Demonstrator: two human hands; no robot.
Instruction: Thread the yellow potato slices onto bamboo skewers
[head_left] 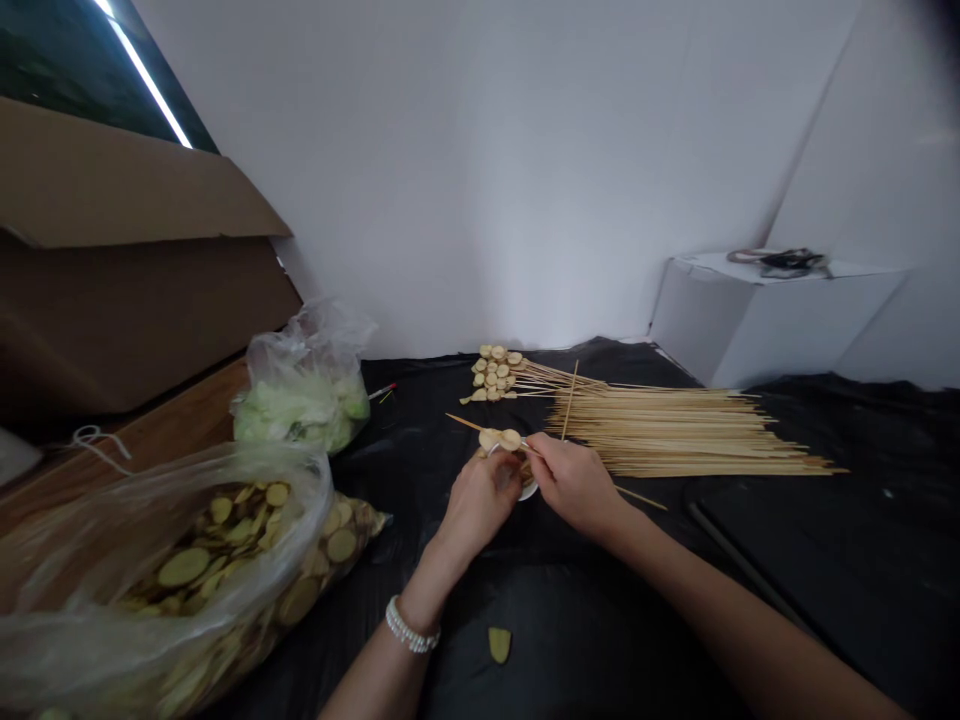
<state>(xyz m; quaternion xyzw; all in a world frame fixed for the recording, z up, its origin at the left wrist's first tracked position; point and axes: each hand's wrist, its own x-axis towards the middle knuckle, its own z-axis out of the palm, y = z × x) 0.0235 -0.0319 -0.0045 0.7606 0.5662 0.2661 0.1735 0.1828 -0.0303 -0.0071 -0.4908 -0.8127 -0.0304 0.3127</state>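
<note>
My right hand [574, 482] is closed around a bamboo skewer [461, 420], whose pointed end sticks out to the left. Two pale round slices [510, 440], like potato, are threaded on it. Just below them, my left hand [480, 500] is closed in a pinch, and what its fingertips hold is hidden. Under both hands a small white bowl [528, 491] shows in part, with more pale slices inside. Farther back lie several finished skewers with slices [495, 375] bunched at their left ends. A white beaded bracelet circles my left wrist.
At left, a large clear bag [300, 470] holds many slices; behind it stands a bag of green vegetables [300, 405]. Bare skewers [690, 435] lie piled at right. A single slice [499, 645] rests on the black sheet nearby. A cardboard box [135, 310] and white box [780, 320] flank the wall.
</note>
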